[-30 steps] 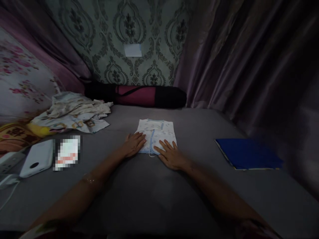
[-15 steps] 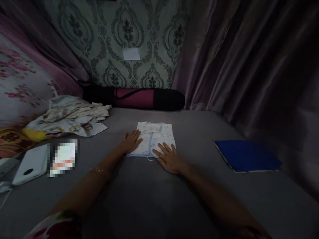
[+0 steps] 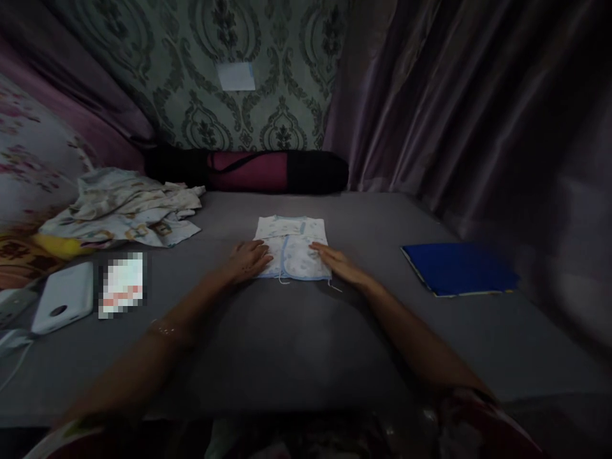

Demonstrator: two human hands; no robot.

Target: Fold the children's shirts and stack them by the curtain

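The little white shirt (image 3: 291, 258) lies folded and flat near the middle of the gray sheet (image 3: 296, 350), and the left hand (image 3: 245, 261) rests on its left side with fingers a bit apart, gripping nothing. The right hand (image 3: 343, 265) has just tipped onto its side, so the string (image 3: 335, 285) at the near right corner now shows; its fingers are close together, but I cannot tell if they pinch the shirt. Messy clothes (image 3: 129, 207) sit toward the sheet's far left corner, and a blue cloth (image 3: 459, 268) is by its right edge.
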